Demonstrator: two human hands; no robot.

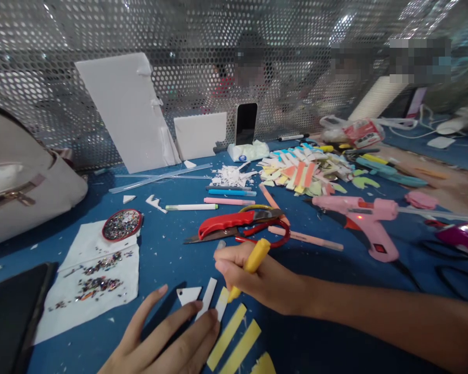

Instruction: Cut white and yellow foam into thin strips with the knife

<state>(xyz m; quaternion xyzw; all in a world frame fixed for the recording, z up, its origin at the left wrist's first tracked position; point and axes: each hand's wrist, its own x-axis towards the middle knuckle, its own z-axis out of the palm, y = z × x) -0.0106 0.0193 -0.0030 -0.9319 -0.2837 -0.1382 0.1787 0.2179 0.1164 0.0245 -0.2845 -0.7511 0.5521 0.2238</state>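
My right hand is closed around a yellow marker, its tip touching a small white strip that is partly coloured yellow. My left hand lies flat with fingers stretched out, its fingertips pressing on the white strips beside a white triangle piece. Yellow-coloured strips lie just below the marker on the blue table.
Red scissors, a pink glue gun, pens, a heap of coloured strips, a dish of sequins on white paper, a black phone, a pale bag, white foam boards and an upright phone against perforated metal.
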